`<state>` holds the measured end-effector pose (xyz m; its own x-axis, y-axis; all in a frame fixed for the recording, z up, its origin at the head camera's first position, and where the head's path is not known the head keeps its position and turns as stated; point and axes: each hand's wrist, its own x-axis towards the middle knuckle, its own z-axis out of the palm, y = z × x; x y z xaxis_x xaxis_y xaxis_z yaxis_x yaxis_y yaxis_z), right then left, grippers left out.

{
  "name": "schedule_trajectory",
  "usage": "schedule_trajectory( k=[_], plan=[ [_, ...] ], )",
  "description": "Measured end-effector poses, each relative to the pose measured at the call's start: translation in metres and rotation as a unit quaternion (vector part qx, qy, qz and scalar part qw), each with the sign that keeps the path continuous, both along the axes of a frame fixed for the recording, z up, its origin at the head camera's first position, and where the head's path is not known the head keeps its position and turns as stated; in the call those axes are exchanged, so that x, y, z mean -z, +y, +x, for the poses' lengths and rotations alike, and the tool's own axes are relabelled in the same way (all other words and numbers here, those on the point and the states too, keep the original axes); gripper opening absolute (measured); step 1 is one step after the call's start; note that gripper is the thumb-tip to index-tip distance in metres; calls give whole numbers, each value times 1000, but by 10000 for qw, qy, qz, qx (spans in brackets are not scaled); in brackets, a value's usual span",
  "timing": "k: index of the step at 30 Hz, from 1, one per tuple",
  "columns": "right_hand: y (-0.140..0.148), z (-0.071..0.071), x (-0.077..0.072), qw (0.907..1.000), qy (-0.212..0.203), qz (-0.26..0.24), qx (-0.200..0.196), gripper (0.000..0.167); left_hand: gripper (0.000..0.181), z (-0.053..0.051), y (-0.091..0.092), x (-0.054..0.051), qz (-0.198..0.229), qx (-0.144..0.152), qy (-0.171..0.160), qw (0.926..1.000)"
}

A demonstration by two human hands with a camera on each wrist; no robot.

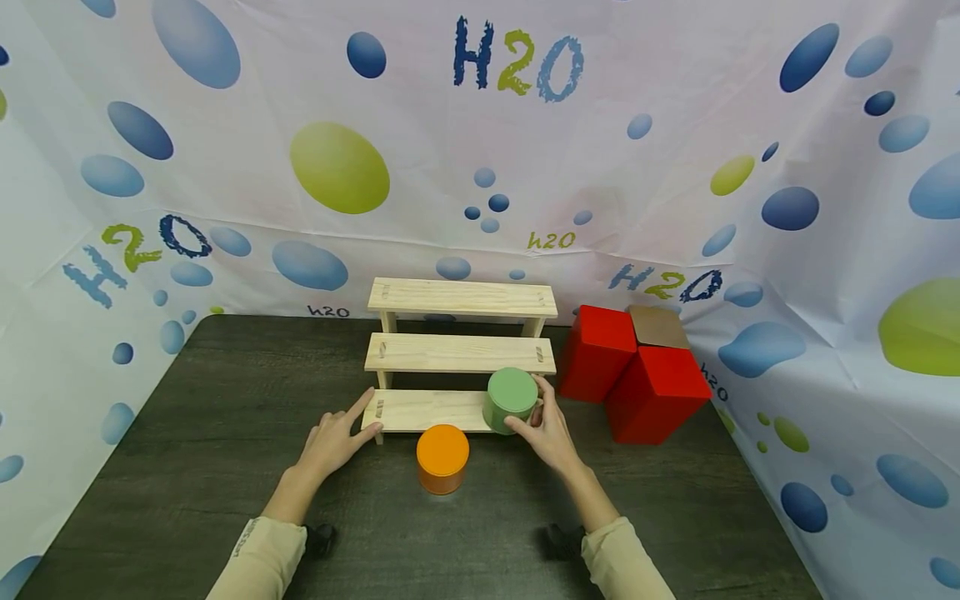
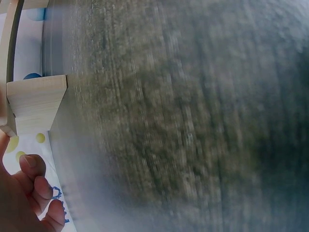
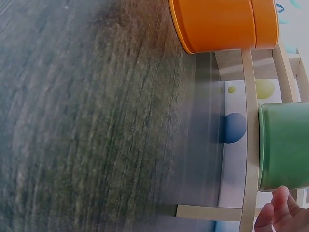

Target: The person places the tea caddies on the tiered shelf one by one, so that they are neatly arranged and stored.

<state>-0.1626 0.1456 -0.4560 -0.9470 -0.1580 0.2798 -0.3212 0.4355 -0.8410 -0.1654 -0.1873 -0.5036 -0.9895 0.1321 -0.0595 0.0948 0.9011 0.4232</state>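
Observation:
A three-tier wooden step shelf (image 1: 431, 408) stands against the backdrop. At the left end of its lowest step, my left hand (image 1: 333, 439) holds the plank's corners between thumb and index finger; in the left wrist view its other fingers (image 2: 42, 188) are curled. My right hand (image 1: 553, 429) grips a green lidded canister (image 1: 512, 393) from the right, thumb in front. That canister stands upright on the right part of the lowest step, and in the right wrist view its base (image 3: 261, 145) meets the plank. An orange lidded canister (image 1: 442, 454) stands on the table before the shelf, untouched.
Two red boxes (image 1: 600, 354) and a brown box (image 1: 658, 327) stand close together right of the shelf. The dark wood-grain table (image 1: 247, 417) ends at a white backdrop (image 1: 420, 150) with blue and green ovals, which rises behind and along both sides.

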Motion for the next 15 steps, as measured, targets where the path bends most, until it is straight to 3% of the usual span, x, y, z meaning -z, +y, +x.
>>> schedule_trajectory(
  k=[6, 15],
  plan=[
    [1, -2, 1, 10000, 85, 3, -28, 73, 71, -1, 0, 1, 3, 6, -4, 10000],
    [1, -4, -1, 9999, -118, 35, -19, 73, 71, -1, 0, 1, -16, -14, -27, 10000]
  ],
)
